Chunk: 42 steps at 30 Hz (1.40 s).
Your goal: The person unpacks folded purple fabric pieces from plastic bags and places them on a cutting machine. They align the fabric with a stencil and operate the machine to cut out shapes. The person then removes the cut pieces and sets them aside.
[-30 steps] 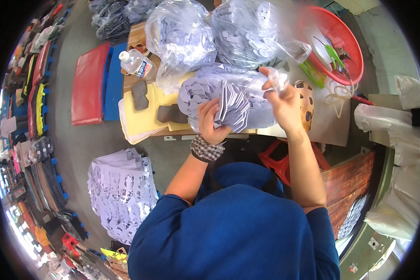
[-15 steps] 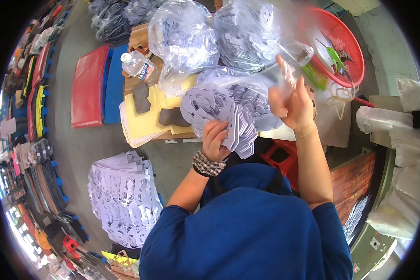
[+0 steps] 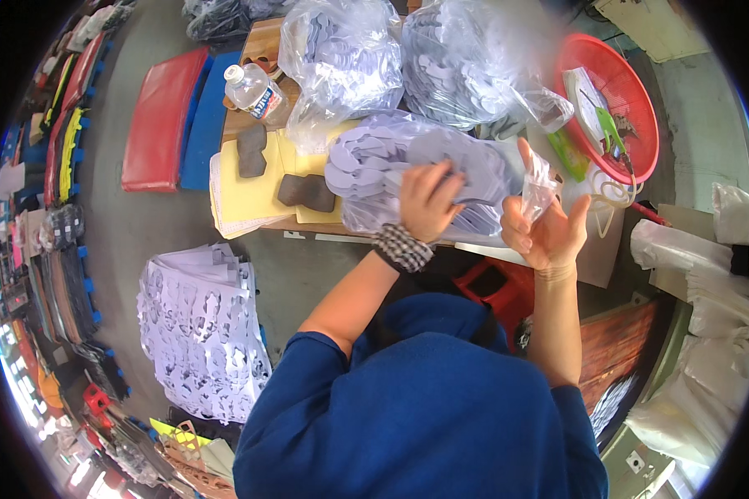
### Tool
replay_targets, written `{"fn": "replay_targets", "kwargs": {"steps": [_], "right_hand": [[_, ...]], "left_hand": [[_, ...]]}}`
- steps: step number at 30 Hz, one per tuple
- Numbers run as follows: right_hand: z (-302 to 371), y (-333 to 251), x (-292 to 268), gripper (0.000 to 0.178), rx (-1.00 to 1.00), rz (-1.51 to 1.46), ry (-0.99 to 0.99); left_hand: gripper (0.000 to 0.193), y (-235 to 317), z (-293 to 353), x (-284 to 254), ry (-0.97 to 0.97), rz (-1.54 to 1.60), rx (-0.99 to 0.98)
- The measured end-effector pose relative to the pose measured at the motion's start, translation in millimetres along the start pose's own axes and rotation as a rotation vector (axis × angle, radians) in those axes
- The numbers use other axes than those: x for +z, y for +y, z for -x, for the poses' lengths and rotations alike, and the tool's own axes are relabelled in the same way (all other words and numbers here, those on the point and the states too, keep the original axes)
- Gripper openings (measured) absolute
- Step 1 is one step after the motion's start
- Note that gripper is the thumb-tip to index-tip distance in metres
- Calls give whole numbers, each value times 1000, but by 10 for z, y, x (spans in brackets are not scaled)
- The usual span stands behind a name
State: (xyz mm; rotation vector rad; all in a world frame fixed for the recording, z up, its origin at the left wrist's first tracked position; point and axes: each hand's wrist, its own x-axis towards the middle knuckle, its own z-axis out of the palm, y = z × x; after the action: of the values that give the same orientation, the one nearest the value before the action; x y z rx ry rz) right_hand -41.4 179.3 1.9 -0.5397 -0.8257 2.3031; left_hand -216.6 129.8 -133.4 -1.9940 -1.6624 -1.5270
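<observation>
My left hand (image 3: 429, 202), with a checked band at its wrist, lies palm down on a pile of flat lilac-grey cut pieces (image 3: 362, 162). Its fingers are spread and partly blurred. The pile lies in and around a clear plastic bag at the table's near edge. To the right, my right hand (image 3: 548, 229) is raised, its index finger pointing away and its thumb apart. Crumpled clear plastic (image 3: 540, 185) is caught between its fingers; whether it joins the bag under the pile is hard to see.
Behind the pile stand two clear bags (image 3: 341, 58) of similar pieces. A water bottle (image 3: 255, 91), dark foam-like blocks (image 3: 306, 192) and yellow sheets (image 3: 233, 187) lie at left. A red basket (image 3: 612, 62) holds green-handled scissors (image 3: 609, 133). A red stool (image 3: 508, 291) stands below the table.
My left hand has moved right and away from me, and the stack it held now rests on the pile. My right hand has come down nearer to me, plastic still at its fingers.
</observation>
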Motion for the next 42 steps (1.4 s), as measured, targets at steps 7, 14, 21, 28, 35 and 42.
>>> {"fn": "replay_targets", "kwargs": {"steps": [7, 14, 21, 28, 35, 42], "right_hand": [[74, -210, -22, 102, -112, 158, -41], [242, -329, 13, 93, -207, 85, 71], [482, -189, -36, 94, -242, 71, 71], [478, -113, 11, 96, -239, 87, 88], [444, -108, 47, 93, -263, 85, 116], [646, -261, 32, 93, -362, 96, 125]], "left_hand": [[66, 233, 54, 443, -506, 221, -144], [43, 155, -327, 41, -416, 123, 43], [31, -658, 21, -746, 89, -281, -662], [24, -1078, 193, -871, -55, -62, -704], [16, -1168, -462, -912, 361, -76, -793], [14, -810, -1267, -1286, 294, -140, -358]]}}
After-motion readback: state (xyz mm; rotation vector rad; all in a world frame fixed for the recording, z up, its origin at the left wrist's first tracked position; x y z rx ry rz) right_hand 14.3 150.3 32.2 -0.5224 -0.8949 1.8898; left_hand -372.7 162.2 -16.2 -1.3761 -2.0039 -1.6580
